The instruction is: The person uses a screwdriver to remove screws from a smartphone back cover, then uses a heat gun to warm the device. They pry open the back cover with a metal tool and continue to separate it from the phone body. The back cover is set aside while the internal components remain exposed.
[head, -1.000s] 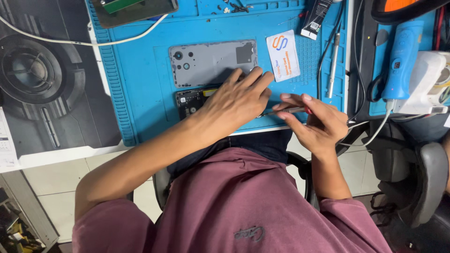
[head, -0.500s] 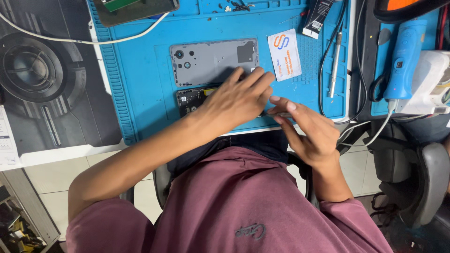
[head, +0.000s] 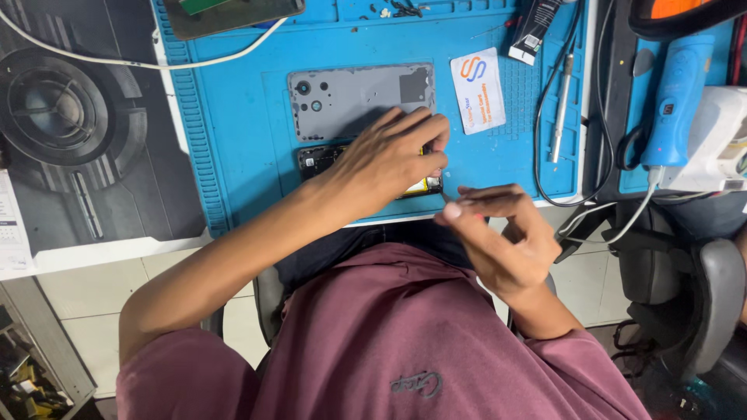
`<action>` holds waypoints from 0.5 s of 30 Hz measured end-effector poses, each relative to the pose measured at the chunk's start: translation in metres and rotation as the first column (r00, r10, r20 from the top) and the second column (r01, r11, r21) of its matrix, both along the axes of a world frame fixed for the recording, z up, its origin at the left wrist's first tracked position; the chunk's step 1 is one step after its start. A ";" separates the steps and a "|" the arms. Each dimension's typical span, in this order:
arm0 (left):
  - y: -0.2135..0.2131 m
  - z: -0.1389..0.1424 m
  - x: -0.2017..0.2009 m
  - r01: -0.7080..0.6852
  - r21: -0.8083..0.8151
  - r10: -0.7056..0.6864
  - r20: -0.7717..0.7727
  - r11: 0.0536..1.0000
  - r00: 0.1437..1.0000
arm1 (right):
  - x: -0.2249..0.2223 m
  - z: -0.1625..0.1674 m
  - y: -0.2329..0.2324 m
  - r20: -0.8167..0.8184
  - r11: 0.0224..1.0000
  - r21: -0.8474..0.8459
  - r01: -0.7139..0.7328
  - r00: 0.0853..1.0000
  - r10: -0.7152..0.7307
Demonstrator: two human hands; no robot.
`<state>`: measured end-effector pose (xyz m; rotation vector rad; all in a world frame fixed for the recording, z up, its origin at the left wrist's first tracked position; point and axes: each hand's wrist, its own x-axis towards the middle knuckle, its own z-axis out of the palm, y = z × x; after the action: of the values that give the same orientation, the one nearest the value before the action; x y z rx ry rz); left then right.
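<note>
1. A blue mat [head: 233, 148] is covering the bench and carrying the work. Its top tray slots [head: 420, 9] are holding small dark bits, too small to tell what.
2. A grey back cover [head: 350, 97] is lying flat on the mat, just above the opened phone [head: 315, 159].
3. The left hand [head: 389, 159] is pressing flat on the phone, fingers spread over its right part, hiding most of it.
4. The right hand [head: 506, 233] is hovering at the mat's near edge, just right of the phone and not touching it. Its thumb and fingers are pinching together; whether anything is between them cannot be told.
5. A white card [head: 477, 89] is lying right of the cover, with a metal tool [head: 562, 109] and black cable [head: 545, 148] beyond it.
6. A blue handheld tool [head: 675, 93] is resting at far right.
</note>
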<state>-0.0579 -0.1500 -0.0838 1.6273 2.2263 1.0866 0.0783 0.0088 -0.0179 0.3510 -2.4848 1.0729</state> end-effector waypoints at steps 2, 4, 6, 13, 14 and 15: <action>0.003 0.000 0.000 0.012 -0.030 -0.014 -0.047 0.999 0.999 | 0.001 0.001 0.002 0.043 0.998 -0.059 0.032 0.999 -0.030; 0.007 0.002 0.002 0.006 -0.073 -0.014 -0.108 0.997 0.994 | 0.000 0.002 0.007 0.079 0.992 -0.119 -0.035 0.996 0.044; 0.014 0.004 0.007 -0.030 -0.046 0.019 -0.221 0.999 0.975 | -0.001 0.003 0.017 0.097 0.970 -0.168 -0.178 0.976 0.196; 0.020 0.004 0.017 -0.074 -0.089 0.035 -0.380 0.993 0.924 | 0.006 -0.009 0.016 0.007 0.997 -0.064 -0.041 0.999 0.041; 0.021 0.003 0.020 -0.096 -0.097 0.046 -0.430 0.991 0.902 | 0.008 -0.010 0.016 0.002 0.998 -0.062 0.014 1.000 -0.013; 0.022 0.002 0.022 -0.120 -0.103 0.056 -0.481 0.987 0.875 | 0.009 -0.012 0.016 -0.004 0.996 -0.062 0.066 0.998 -0.066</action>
<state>-0.0359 -0.1279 -0.0817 1.9139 2.6263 0.5753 0.0876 0.0245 -0.0296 0.2516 -2.4346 1.1172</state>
